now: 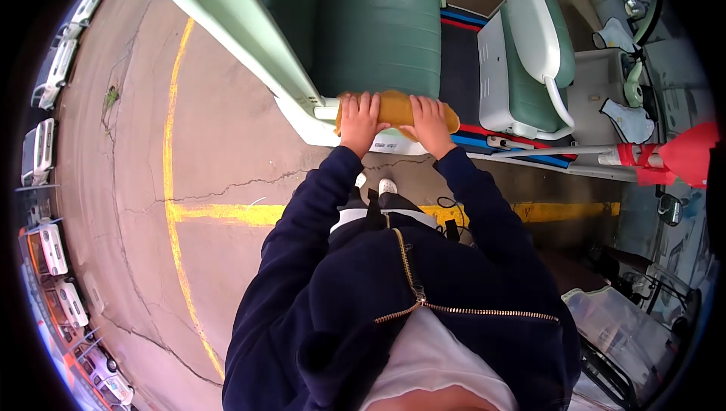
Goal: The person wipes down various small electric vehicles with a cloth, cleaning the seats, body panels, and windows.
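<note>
A mustard-brown cloth point(396, 108) lies along the pale armrest or side rail of a green cushioned seat point(378, 29) in an open-sided vehicle. My left hand point(361, 119) grips the cloth's left part, its fingers curled over the top. A short way to the right, my right hand point(431, 124) presses on the same cloth with fingers bent over it. The cloth covers most of the rail, and only the rail's white left end point(327, 112) shows. Both palms are out of sight.
A pale green post point(234, 25) rises left of the seat. Right of it stands another green seat with a white back point(529, 25). A pole point(560, 151) with red fabric point(684, 158) sticks out at right. Yellow lines point(227, 214) cross the cracked pavement; parked cars point(41, 146) line the left.
</note>
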A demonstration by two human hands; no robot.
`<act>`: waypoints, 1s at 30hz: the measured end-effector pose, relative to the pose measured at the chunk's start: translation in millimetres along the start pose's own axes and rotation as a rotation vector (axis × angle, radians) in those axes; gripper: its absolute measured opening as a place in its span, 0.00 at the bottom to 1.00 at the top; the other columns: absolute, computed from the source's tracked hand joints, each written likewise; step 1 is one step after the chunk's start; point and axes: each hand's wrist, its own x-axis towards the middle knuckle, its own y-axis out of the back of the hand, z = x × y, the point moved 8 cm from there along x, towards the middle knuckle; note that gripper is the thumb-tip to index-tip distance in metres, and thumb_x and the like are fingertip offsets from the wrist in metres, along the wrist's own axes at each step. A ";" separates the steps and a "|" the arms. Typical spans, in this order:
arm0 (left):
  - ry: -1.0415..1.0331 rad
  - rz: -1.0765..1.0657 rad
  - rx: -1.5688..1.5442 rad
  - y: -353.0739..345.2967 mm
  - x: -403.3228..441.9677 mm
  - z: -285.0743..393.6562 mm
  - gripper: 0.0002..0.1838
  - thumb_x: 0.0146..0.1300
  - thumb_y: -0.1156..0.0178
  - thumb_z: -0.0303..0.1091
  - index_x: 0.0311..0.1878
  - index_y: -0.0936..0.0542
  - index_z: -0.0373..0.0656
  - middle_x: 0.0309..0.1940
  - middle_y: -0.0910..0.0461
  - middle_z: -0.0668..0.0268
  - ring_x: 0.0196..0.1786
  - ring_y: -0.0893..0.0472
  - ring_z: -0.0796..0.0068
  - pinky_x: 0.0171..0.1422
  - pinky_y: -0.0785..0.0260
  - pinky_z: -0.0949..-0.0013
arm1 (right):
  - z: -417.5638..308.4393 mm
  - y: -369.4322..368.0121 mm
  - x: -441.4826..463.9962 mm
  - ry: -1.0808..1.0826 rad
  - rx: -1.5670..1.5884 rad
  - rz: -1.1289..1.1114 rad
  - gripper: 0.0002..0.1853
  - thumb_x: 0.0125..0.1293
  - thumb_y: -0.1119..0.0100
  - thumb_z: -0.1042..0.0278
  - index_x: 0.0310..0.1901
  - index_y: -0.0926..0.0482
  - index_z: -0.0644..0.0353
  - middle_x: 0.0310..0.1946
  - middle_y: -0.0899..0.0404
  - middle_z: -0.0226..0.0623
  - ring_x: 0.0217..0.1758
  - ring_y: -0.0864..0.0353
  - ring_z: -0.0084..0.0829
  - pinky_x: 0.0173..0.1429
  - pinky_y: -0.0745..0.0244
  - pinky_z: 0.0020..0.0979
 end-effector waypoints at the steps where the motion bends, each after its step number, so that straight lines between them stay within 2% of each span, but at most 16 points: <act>1: 0.008 0.035 0.099 5.0 -0.5 6.4 0.44 0.51 0.37 0.61 0.66 0.31 0.41 0.63 0.31 0.57 0.66 0.34 0.47 0.74 0.47 0.49 | -1.5 -2.3 -1.5 0.015 0.003 -0.008 0.45 0.50 0.30 0.44 0.66 0.35 0.58 0.61 0.32 0.45 0.70 0.39 0.45 0.71 0.45 0.58; 2: 0.015 0.069 0.197 10.4 -1.1 13.3 0.44 0.52 0.37 0.60 0.67 0.32 0.40 0.65 0.32 0.57 0.68 0.35 0.46 0.76 0.48 0.50 | -4.1 1.4 -3.6 0.037 -0.041 0.057 0.44 0.50 0.29 0.46 0.66 0.35 0.58 0.61 0.32 0.44 0.69 0.37 0.43 0.71 0.43 0.54; 3: -0.030 0.037 0.154 7.3 -1.8 21.0 0.39 0.59 0.40 0.51 0.68 0.35 0.35 0.68 0.35 0.53 0.73 0.40 0.43 0.78 0.52 0.50 | -6.5 7.9 -5.1 0.058 -0.084 0.126 0.43 0.50 0.29 0.48 0.66 0.34 0.57 0.61 0.31 0.43 0.68 0.35 0.42 0.71 0.41 0.50; 4: -0.022 0.038 0.159 2.1 -1.8 27.3 0.39 0.59 0.40 0.51 0.68 0.35 0.35 0.68 0.35 0.53 0.73 0.40 0.43 0.78 0.52 0.50 | -6.8 9.5 -4.8 0.065 -0.081 0.127 0.43 0.50 0.29 0.48 0.66 0.34 0.57 0.61 0.31 0.43 0.68 0.35 0.42 0.71 0.41 0.50; 6: -0.107 -0.022 0.352 -14.0 -1.3 54.4 0.32 0.66 0.48 0.41 0.69 0.35 0.32 0.70 0.38 0.47 0.74 0.41 0.42 0.79 0.55 0.50 | -7.3 13.1 -6.7 0.079 -0.081 0.135 0.41 0.52 0.31 0.52 0.67 0.35 0.56 0.63 0.32 0.44 0.69 0.35 0.43 0.71 0.40 0.47; 7: -0.078 0.007 0.236 -11.7 -0.2 60.0 0.28 0.65 0.51 0.33 0.67 0.34 0.29 0.69 0.37 0.43 0.73 0.39 0.43 0.79 0.53 0.51 | -5.5 15.8 -9.0 0.084 -0.079 0.132 0.41 0.52 0.31 0.52 0.67 0.35 0.56 0.63 0.32 0.44 0.69 0.35 0.43 0.71 0.40 0.47; 10: -0.083 -0.009 0.234 -19.6 4.3 79.2 0.28 0.64 0.49 0.34 0.66 0.32 0.30 0.68 0.35 0.44 0.73 0.38 0.45 0.78 0.51 0.51 | 2.9 18.9 -19.4 0.156 -0.090 0.062 0.37 0.58 0.36 0.62 0.69 0.36 0.54 0.68 0.35 0.41 0.71 0.37 0.41 0.73 0.41 0.42; 13: -0.121 0.049 0.133 -19.3 9.2 104.1 0.25 0.62 0.48 0.32 0.61 0.28 0.30 0.62 0.27 0.44 0.67 0.30 0.44 0.74 0.42 0.52 | 25.2 31.2 -39.4 0.077 0.088 0.035 0.33 0.59 0.45 0.78 0.69 0.34 0.53 0.72 0.38 0.35 0.74 0.38 0.32 0.72 0.36 0.34; 16: -0.178 0.144 0.038 -9.1 7.6 127.6 0.20 0.59 0.45 0.30 0.55 0.24 0.33 0.56 0.22 0.48 0.62 0.24 0.44 0.69 0.34 0.54 | 51.1 38.3 -72.0 -0.010 0.342 0.055 0.33 0.58 0.44 0.81 0.68 0.32 0.53 0.70 0.36 0.38 0.72 0.35 0.35 0.71 0.34 0.34; 17: -0.237 0.117 -0.055 -7.5 4.3 136.7 0.19 0.58 0.45 0.30 0.53 0.23 0.35 0.54 0.21 0.50 0.62 0.24 0.46 0.68 0.33 0.55 | 57.5 42.1 -83.2 -0.039 0.378 0.106 0.30 0.57 0.43 0.82 0.64 0.28 0.55 0.62 0.26 0.41 0.63 0.26 0.40 0.63 0.28 0.37; 18: -0.296 0.088 -0.148 -5.0 -0.7 146.0 0.18 0.58 0.45 0.30 0.51 0.22 0.37 0.52 0.19 0.53 0.62 0.24 0.48 0.67 0.32 0.56 | 59.8 46.4 -95.0 -0.038 0.377 0.106 0.30 0.57 0.43 0.82 0.64 0.28 0.55 0.62 0.26 0.41 0.63 0.26 0.40 0.63 0.28 0.37; 20: -0.272 0.083 -0.214 7.9 -9.0 152.9 0.16 0.56 0.45 0.30 0.49 0.22 0.41 0.46 0.18 0.58 0.59 0.21 0.54 0.64 0.30 0.60 | 73.4 49.2 -114.8 -0.188 0.218 0.017 0.25 0.56 0.42 0.81 0.58 0.25 0.56 0.50 0.19 0.42 0.52 0.19 0.42 0.53 0.23 0.39; 21: -0.248 0.089 -0.267 17.6 -13.9 154.0 0.16 0.56 0.45 0.30 0.49 0.22 0.42 0.43 0.18 0.61 0.55 0.20 0.57 0.61 0.28 0.61 | 64.0 70.9 -117.5 -0.077 0.167 0.191 0.21 0.55 0.42 0.81 0.52 0.23 0.57 0.39 0.17 0.40 0.42 0.17 0.43 0.44 0.22 0.39; 23: -0.203 0.093 -0.401 37.6 -19.4 153.2 0.16 0.57 0.45 0.31 0.50 0.23 0.46 0.37 0.19 0.65 0.43 0.17 0.62 0.51 0.26 0.63 | 55.3 95.9 -117.6 -0.082 0.148 0.207 0.21 0.55 0.43 0.82 0.52 0.23 0.56 0.39 0.17 0.40 0.42 0.17 0.43 0.43 0.22 0.38; 28: -0.238 0.200 -0.486 89.5 -8.9 144.9 0.17 0.58 0.42 0.33 0.52 0.25 0.47 0.36 0.22 0.66 0.39 0.19 0.63 0.43 0.31 0.63 | 35.5 170.8 -87.7 -0.022 0.280 0.427 0.19 0.55 0.45 0.82 0.49 0.22 0.57 0.39 0.18 0.39 0.40 0.16 0.42 0.40 0.22 0.37; 30: -0.248 0.366 -0.432 116.6 -10.7 136.3 0.19 0.57 0.38 0.36 0.52 0.25 0.47 0.35 0.23 0.67 0.37 0.21 0.64 0.43 0.32 0.63 | 26.8 200.0 -72.8 0.023 0.322 0.497 0.20 0.53 0.45 0.83 0.49 0.22 0.57 0.36 0.19 0.38 0.37 0.17 0.41 0.38 0.23 0.36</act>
